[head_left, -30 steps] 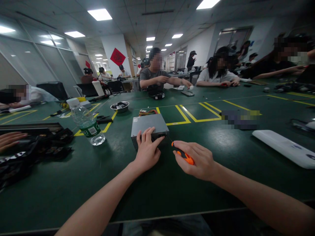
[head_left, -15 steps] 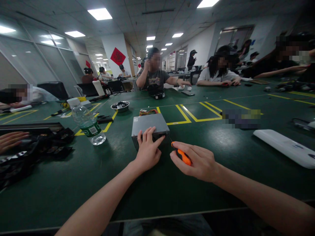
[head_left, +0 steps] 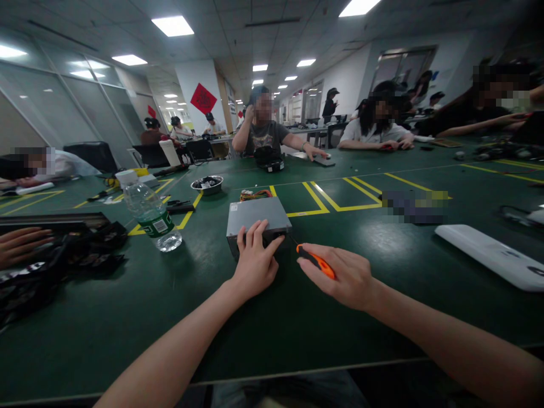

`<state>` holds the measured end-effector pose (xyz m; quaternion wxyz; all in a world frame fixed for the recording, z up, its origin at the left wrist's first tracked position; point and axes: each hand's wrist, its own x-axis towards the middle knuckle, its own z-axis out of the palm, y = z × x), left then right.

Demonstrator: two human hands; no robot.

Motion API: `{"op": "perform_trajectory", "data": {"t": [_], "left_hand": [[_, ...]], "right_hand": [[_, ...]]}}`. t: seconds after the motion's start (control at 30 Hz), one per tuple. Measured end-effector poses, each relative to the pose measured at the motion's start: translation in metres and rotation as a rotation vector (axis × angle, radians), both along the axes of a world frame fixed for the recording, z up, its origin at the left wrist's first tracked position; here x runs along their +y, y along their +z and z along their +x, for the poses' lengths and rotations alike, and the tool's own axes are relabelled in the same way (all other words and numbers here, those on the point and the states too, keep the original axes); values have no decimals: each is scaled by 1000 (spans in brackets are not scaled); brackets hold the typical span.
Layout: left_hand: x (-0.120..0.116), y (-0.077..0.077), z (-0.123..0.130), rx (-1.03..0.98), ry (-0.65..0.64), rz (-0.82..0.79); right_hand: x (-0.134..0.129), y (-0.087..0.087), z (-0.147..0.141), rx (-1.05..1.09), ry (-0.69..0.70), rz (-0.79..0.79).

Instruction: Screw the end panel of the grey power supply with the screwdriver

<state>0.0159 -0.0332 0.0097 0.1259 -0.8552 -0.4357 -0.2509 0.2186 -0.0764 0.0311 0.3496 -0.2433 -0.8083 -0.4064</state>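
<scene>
Across the lower view we see a green table [head_left: 204, 340] marked with yellow lines [head_left: 353, 208], in a room with white ceiling lights [head_left: 173, 25], glass partitions [head_left: 85, 113] at left and a red diamond-shaped sign [head_left: 203, 98] on a pillar. Beyond the table's far edge we see a seated person in a grey shirt [head_left: 267, 139], one arm raised to the head and the other reaching over the tabletop. At left we note a clear bottle [head_left: 157, 218] with a green label, a metal bowl [head_left: 207, 185] of small dark items, and a heap of black parts [head_left: 63, 260] with another person's hand [head_left: 25, 245] over it; at right lies a long white object [head_left: 488, 255]. Near the middle of the table we find the grey metal box [head_left: 257, 214], coloured wires [head_left: 255, 195] bunched at its far side. The left hand [head_left: 256, 260] is open, its fingers spread over the top and near edge of the box. The right hand [head_left: 340, 275] is closed around the orange-and-black handle of a screwdriver [head_left: 317, 262], whose thin shaft points to the box's near right corner; we cannot tell whether the tip touches.
</scene>
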Motion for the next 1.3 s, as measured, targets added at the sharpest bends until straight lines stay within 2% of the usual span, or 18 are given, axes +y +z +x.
{"op": "perform_trajectory", "data": {"t": [0.13,0.3,0.47,0.6,0.7,0.9,1.1,1.3], "left_hand": [[-2,-1,2,14,6,17],[-5,1,4,76,32,38],[-7,2,7,157,70,39],[-7,0,9,187,95,65],[-7,-1,10,204,101,79],[-6,-2,9,231,91,90],[-8,-2,12,234,110,89],[-8,-4,13,231,110,83]], "right_hand": [[4,1,6,45,14,1],[2,-1,-1,16,28,-71],[0,1,-6,17,39,1],[0,0,-6,132,46,-64],[0,-3,-8,100,73,-93],[-2,-4,-9,-5,15,-28],[4,-3,3,13,-34,10],[0,-6,-6,44,48,-100]]}}
